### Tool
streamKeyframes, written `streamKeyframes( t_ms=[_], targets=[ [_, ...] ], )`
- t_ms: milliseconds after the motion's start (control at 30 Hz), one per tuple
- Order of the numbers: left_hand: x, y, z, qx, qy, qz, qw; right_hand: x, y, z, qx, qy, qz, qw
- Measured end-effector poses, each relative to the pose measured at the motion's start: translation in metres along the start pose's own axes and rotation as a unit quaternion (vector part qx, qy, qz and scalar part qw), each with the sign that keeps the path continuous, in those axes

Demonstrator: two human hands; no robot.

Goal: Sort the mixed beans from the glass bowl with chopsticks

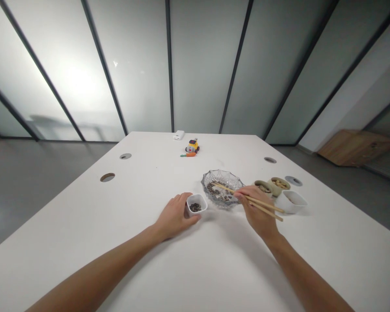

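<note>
My left hand [175, 217] is wrapped round a small white cup [204, 207] on the table, thumb at the near side and fingers at the far side. Several dark beans or seeds [195, 207] lie in the bottom of the cup. In my right hand [258, 212] is a pair of wooden chopsticks [266, 205], their tips reaching into a clear glass bowl [205, 175] just right of the cup. Dark pieces like those in the cup are scattered over the bowl's floor with some paler bits. Whether the tips pinch a piece is too small to tell.
Right of the bowl stand two greenish cups [273, 187] with pale contents and a white cup [286, 206]. Farther back are a toy carrot [190, 154], a yellow toy vehicle [193, 146] and a white box-like object [178, 135]. Round holes [107, 177] pierce the white table [133, 186].
</note>
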State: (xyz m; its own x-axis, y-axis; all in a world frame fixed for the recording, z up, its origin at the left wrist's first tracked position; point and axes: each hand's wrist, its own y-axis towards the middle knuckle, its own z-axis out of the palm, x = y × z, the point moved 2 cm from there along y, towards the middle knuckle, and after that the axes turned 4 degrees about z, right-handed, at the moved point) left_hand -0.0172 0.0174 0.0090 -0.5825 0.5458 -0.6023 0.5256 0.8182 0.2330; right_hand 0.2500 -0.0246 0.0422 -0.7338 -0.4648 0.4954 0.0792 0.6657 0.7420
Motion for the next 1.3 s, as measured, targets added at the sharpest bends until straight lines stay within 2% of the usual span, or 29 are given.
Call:
streamKeyframes(
  t_ms=[267,900,1067,1167,1300],
  targets=[
    [-0.003,0.001,-0.002,0.005,-0.005,-0.002,1.000,-0.017,-0.005,0.022,0.051,0.027,-0.029,0.998],
    [-0.004,0.000,-0.003,-0.002,0.003,0.000,1.000,-0.019,-0.005,0.026,0.077,0.059,-0.001,0.995],
    [-0.003,0.001,-0.002,0.000,-0.002,-0.006,1.000,-0.010,0.001,0.016,0.022,0.047,0.007,0.999],
    [-0.002,0.001,0.000,0.002,-0.003,-0.006,1.000,0.004,0.005,0.003,-0.013,0.049,0.039,0.998],
    [-0.001,0.001,0.001,-0.005,-0.009,0.004,1.000,0.021,0.007,-0.007,0.022,0.096,0.064,0.993]
  ],
)
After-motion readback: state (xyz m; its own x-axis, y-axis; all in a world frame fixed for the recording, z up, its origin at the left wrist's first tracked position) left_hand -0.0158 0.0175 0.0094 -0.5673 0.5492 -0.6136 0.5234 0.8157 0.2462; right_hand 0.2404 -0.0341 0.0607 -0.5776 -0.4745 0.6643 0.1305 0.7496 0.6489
